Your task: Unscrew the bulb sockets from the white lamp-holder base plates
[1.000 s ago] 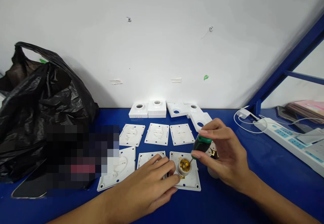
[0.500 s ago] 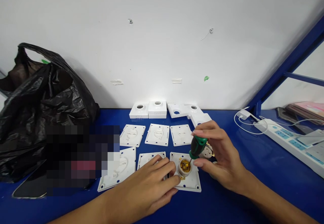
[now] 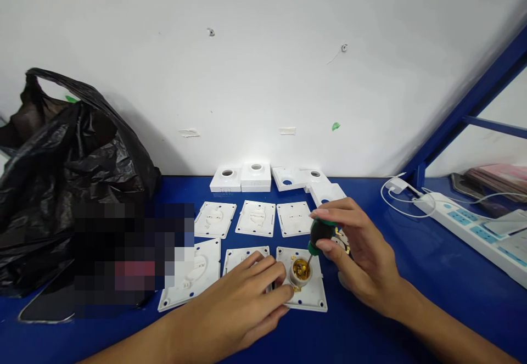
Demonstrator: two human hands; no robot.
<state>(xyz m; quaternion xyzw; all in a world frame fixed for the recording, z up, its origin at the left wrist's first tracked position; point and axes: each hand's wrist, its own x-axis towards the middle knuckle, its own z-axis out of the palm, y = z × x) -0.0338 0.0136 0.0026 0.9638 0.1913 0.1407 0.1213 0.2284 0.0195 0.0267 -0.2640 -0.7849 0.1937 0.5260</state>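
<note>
My right hand (image 3: 362,259) grips a short green and black screwdriver (image 3: 321,233) between thumb and fingers. The tool leans, its tip down inside a round socket (image 3: 300,272) with brass-coloured metal in it. That socket sits on a square white plate (image 3: 310,298). My left hand (image 3: 251,298) lies palm down, its fingertips and thumb pressed against the socket's left side and the plate's edge. Partly hidden behind my right hand is another round piece with brass parts (image 3: 341,241).
Several white plates (image 3: 255,218) lie on the blue table (image 3: 349,325), with white box covers (image 3: 256,177) along the wall. A black plastic bag (image 3: 82,155) stands at the left. At the right are a power strip (image 3: 473,227), cables and phones. A blurred patch covers the lower left.
My right thumb has risen from near the screwdriver's lower end onto its handle, and the fingers have shifted slightly at the top. My left hand stays in place.
</note>
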